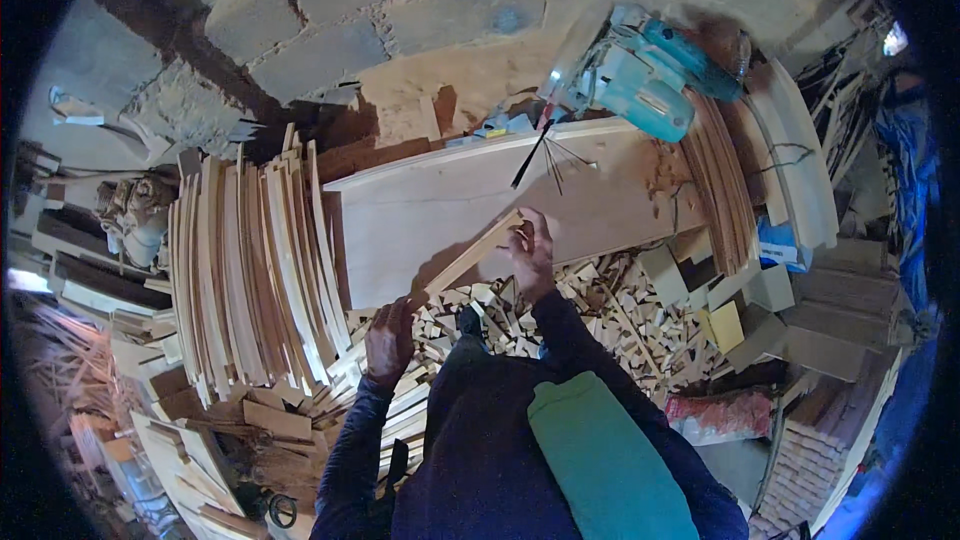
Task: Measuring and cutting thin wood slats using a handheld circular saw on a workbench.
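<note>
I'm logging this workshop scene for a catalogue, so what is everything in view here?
strip: one, pale wood, held at both ends over the board
board: one, pale, flat on the bench
saw: one, teal, at the board's far right end
slats: a stack, pale wood, left of the board
offcuts: a heap, pale, below the board
wall: grey blocks, behind
left hand: grips the strip's near end
right hand: grips its far end

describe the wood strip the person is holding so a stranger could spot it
Start at the wide pale board below the teal power saw. Crossing its lower edge is a thin wood strip, the only piece gripped at both ends, by the left hand and right hand.
</note>
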`<state>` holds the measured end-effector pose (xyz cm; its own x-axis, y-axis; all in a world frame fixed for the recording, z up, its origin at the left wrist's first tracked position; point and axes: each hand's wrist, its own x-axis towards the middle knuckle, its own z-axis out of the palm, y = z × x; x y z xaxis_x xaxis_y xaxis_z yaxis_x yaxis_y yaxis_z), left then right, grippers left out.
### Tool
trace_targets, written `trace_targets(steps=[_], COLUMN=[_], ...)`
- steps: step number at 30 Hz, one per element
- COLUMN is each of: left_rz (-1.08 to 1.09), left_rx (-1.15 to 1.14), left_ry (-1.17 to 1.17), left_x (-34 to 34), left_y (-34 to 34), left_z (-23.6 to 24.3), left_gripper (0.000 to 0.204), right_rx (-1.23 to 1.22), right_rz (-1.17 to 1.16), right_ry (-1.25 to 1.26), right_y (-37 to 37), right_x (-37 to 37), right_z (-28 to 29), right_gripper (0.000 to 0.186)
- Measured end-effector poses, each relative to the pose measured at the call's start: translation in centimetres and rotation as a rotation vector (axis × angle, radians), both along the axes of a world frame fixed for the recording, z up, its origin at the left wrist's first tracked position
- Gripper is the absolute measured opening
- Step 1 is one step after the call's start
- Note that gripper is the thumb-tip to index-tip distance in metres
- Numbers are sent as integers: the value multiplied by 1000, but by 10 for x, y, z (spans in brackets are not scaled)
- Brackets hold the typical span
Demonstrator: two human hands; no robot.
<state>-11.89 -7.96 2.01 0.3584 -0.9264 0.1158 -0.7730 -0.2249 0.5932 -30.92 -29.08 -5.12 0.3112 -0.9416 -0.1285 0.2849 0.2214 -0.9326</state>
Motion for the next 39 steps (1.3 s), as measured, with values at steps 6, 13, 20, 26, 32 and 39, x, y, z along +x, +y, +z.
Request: trace_targets(steps=[6,13,20,26,32,39], left_rz=[48,11,-13,-75,-142,-309], left_rx=[24,-36,-57,-51,-130,-58], left_ry=[61,0,-49,2,-71,-42], left_x=[-10,-22,-33,-33,-34,-31], left_y=[-2,-10,-19,-32,-54,-87], left_z=[-10,-29,-38,-39,-32,-39], left_gripper=[20,14,20,19,20,31], right_rx=[-56,30,-175,-194,160,312], right_rz=[-118,-172,-250,-325,-363,-517], right_ry=[143,77,390,298,185,-257], right_y=[-2,-7,-23,-27,-38,-43], right_x=[-5,-16,-27,-42,-59,-80], right_z=[9,4,-33,-72,-64,-41], right_gripper=[44,38,32,30,18,20])
